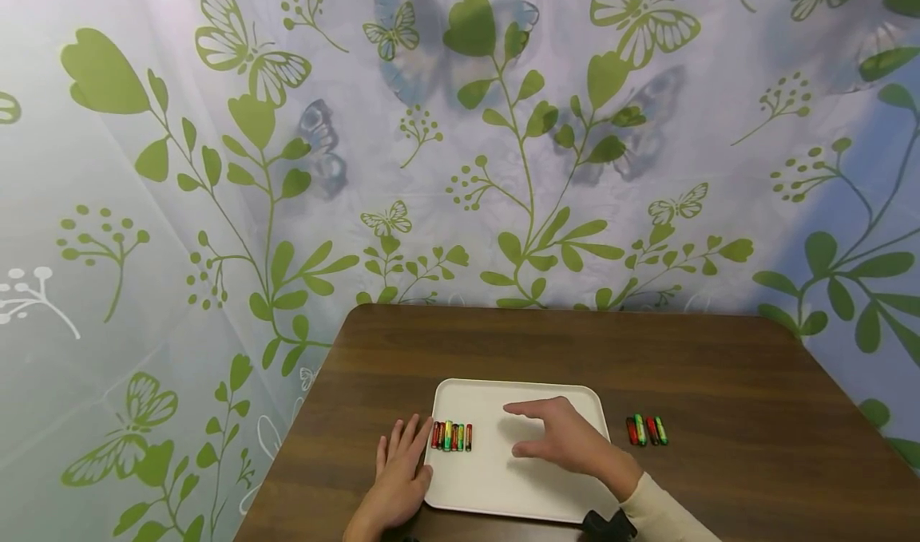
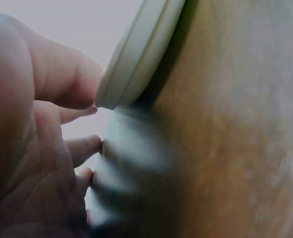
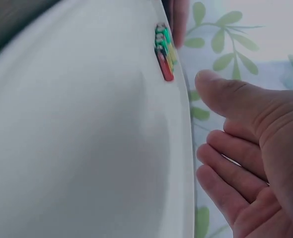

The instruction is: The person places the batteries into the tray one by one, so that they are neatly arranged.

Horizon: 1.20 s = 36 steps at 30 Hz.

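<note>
"Batteries (image 1: 449, 436): how do the fingers stand near them?"
"Right hand (image 1: 564, 438): thumb and forefinger wide apart, above the tray (image 1: 489, 478). Left hand (image 1: 399, 478): fingers straight, parted, thumb touching the tray's left edge."
"The row itself?"
"Red and green, side by side in the tray, close along its left edge. Four more batteries (image 1: 652, 430) on the desk (image 1: 690, 366), near the tray's right edge."
"Farther out?"
"Leaf-patterned cloth (image 1: 431, 151) behind the desk's far edge."

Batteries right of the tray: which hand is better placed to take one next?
Likely the right hand: it hovers empty over the tray, nearer those batteries. The left hand touches the tray's opposite edge.
</note>
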Tool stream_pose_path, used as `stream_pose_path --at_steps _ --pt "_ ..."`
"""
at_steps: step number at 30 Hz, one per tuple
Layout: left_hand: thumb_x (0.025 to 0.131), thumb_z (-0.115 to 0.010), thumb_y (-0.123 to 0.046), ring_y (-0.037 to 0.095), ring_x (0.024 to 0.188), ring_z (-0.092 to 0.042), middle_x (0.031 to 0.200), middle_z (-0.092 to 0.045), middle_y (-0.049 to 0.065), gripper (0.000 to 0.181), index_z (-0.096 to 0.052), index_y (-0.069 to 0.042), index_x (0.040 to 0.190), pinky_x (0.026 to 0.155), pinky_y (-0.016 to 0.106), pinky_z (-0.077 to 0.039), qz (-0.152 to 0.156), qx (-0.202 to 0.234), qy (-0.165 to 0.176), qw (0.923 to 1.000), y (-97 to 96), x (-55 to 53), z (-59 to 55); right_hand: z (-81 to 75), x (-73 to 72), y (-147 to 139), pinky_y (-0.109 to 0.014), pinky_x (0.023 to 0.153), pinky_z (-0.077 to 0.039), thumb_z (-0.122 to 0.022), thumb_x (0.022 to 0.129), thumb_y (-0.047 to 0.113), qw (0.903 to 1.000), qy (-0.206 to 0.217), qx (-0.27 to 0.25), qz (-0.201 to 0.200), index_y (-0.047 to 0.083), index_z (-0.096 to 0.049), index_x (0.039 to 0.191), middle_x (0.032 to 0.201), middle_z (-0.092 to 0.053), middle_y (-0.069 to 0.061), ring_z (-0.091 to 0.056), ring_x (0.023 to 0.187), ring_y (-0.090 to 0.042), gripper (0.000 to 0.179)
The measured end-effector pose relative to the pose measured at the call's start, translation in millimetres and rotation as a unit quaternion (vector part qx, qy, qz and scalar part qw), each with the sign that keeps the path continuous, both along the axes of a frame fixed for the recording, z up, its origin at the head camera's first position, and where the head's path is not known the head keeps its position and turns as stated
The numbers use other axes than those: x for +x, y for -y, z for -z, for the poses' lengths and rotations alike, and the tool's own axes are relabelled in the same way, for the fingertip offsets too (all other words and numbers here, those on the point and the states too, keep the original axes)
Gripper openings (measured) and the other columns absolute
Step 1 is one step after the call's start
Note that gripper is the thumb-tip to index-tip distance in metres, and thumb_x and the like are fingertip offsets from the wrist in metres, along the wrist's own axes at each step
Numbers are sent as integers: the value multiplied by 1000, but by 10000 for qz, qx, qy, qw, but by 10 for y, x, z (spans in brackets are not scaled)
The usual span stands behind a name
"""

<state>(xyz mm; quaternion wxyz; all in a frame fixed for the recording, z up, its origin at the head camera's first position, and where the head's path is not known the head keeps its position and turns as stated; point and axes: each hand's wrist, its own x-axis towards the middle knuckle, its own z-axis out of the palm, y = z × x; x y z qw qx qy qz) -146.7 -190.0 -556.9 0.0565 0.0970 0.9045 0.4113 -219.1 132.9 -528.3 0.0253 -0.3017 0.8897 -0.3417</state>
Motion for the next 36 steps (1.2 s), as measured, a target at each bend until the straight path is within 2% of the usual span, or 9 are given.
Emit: stream_pose_path --at_steps 9,18,21,24,26,28,32,33,36 --pt "99 -61 -3 60 164 -4 175 -26 35 72 -41 -6 168 124 76 15 -15 312 -344 9989 26 -25 137 -98 29 -493 -52 99 -64 -92 89 39 10000 -15 49 -24 11 -73 144 140 -77 -6 -76 123 -36 65" --pt "100 -60 -3 62 163 -3 175 -25 36 71 -41 -4 168 123 78 14 13 247 -242 9994 6 2 29 -136 64 -904 -46 93 -66 -93 87 37 9988 -438 210 -24 9 -74 142 136 -78 -7 -78 119 -33 64" --pt "100 -60 -3 61 164 -2 177 -24 34 72 -40 -5 169 124 79 13 35 143 -157 9998 9 -1 17 -109 79 -1040 -41 93 -66 -93 87 38 9982 -482 328 103 11 -74 141 135 -79 -5 -77 120 -21 64" --pt "101 -60 -3 60 165 -1 178 -22 32 72 -39 -5 170 124 78 12 33 29 -30 10000 11 -6 9 -86 87 -1189 -30 74 -62 -92 88 35 9993 -260 222 136 9 -73 143 134 -79 -8 -70 80 -1 64" --pt "101 -60 -3 59 166 -1 178 -22 31 72 -39 -5 170 125 78 12 23 -12 19 10000 11 -3 1 -75 91 -1287 -24 65 -54 -92 89 34 9996 -149 155 160 8 -72 143 126 -81 -10 -55 68 5 63" --pt "101 -60 -3 59 166 -1 178 -22 31 72 -39 -5 170 125 78 12 16 -18 36 10000 10 1 -11 -76 96 -1382 -23 62 -52 -92 89 32 9997 -49 89 204 7 -72 144 124 -81 -12 -50 63 3 63" --pt "101 -59 -4 59 166 -1 178 -22 31 71 -39 -5 170 125 77 12 10 2 32 10000 8 6 -20 -110 99 -1564 -30 77 -62 -91 89 36 9981 -188 359 469 11 -73 143 123 -82 -7 -74 92 -6 62" --pt "101 -59 -4 59 166 -1 178 -22 31 71 -39 -5 169 125 78 12 15 9 27 10000 8 6 -14 -120 99 -1606 -32 81 -64 -91 89 38 9971 -288 469 535 12 -74 142 131 -80 -6 -76 101 -8 62" --pt "101 -59 -3 60 165 -1 178 -22 32 71 -40 -4 169 124 78 12 30 45 -4 10000 7 5 -3 -138 106 -1720 -33 85 -65 -92 87 42 9937 -508 712 695 15 -76 140 132 -80 -2 -76 110 -8 62"
